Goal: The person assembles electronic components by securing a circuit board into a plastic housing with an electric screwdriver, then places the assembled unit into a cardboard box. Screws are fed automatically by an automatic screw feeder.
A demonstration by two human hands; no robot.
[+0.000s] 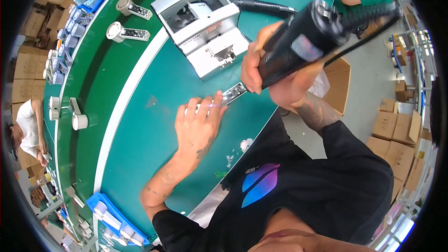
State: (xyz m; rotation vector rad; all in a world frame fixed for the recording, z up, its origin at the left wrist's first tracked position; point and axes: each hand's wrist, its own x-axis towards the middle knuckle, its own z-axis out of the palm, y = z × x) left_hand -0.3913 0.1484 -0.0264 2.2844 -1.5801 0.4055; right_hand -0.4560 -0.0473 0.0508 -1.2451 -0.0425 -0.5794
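Observation:
My right hand is closed round the thick body of a black electric screwdriver, which slants down to the left. Its lower end is at the end of a slim white device with an exposed circuit board on the green table. My left hand lies over the other end of that device, fingers bent across it and pressing it down; much of it is hidden beneath them. Just beyond the hands stands a grey metal box that looks like a screw feeder, open on top.
Several round-headed white devices with bare circuit boards lie on a green belt at left, behind a white edge strip. A blue tray holds white parts near left. A cardboard box stands at right. Other people sit far left and far right.

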